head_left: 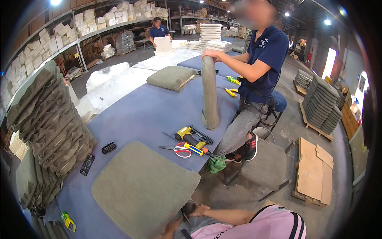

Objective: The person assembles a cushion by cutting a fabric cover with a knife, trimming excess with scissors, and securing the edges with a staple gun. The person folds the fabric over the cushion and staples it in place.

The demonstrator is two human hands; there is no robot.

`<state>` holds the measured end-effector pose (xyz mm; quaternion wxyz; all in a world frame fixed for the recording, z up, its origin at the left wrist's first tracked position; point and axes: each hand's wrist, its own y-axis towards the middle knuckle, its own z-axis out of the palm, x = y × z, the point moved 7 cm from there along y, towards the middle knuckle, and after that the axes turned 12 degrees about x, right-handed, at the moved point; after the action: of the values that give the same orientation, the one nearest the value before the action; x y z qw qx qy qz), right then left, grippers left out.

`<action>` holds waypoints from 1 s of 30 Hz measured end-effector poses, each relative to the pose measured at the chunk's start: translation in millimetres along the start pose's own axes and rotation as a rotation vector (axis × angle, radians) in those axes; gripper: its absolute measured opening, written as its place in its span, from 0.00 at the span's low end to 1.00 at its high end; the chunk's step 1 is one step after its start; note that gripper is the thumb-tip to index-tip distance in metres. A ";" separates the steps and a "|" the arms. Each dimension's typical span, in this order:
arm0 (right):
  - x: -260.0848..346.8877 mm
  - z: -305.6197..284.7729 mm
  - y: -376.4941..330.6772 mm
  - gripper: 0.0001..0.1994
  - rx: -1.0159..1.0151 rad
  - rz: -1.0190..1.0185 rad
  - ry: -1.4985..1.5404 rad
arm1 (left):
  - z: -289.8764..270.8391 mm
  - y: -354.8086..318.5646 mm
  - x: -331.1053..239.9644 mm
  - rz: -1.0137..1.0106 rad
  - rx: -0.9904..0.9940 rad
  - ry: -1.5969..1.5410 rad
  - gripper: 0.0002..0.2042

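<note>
An olive-grey seat cushion (145, 185) lies on the blue-covered table in front of me, its near corner by my lap. My right hand (199, 210) is at that corner, fingers curled at a dark thing that I cannot make out. Only part of my left hand (170, 230) shows at the cushion's near edge; its fingers are hidden. Beyond the cushion lie scissors (184, 152) with red and white handles, a yellow-and-blue-handled screwdriver (193, 149) and a yellow-and-black air stapler or nailer (191, 137) with a hose.
Olive fabric covers (47, 119) are piled high at left. Near them lie a phone (87, 164), a black case (108, 147) and a yellow-green packet (68, 221). Across the table, a co-worker (262, 67) holds a cushion (209, 97) on edge. A stool (264, 165) stands at right.
</note>
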<state>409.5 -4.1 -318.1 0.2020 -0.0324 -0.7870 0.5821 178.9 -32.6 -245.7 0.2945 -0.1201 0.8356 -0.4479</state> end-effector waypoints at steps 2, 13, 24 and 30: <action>12.9 -2.2 -19.9 0.68 0.003 0.006 -0.043 | -13.9 -33.9 -13.6 -0.090 0.084 0.020 0.51; 13.3 1.8 -18.0 0.53 -0.019 0.000 -0.068 | -1.7 -14.8 -2.6 0.126 0.052 -0.096 0.57; 6.1 1.9 13.7 0.49 -0.021 -0.003 -0.276 | -2.4 8.2 0.6 -0.060 0.127 -0.001 0.54; 15.0 -5.8 -8.5 0.44 -0.236 -0.065 -0.301 | -2.3 -21.8 1.6 0.046 0.022 -0.071 0.50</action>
<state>399.3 2.6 -304.6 0.0956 0.0572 -0.8717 0.4773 174.8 -44.3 -227.5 0.3355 -0.1136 0.8221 -0.4458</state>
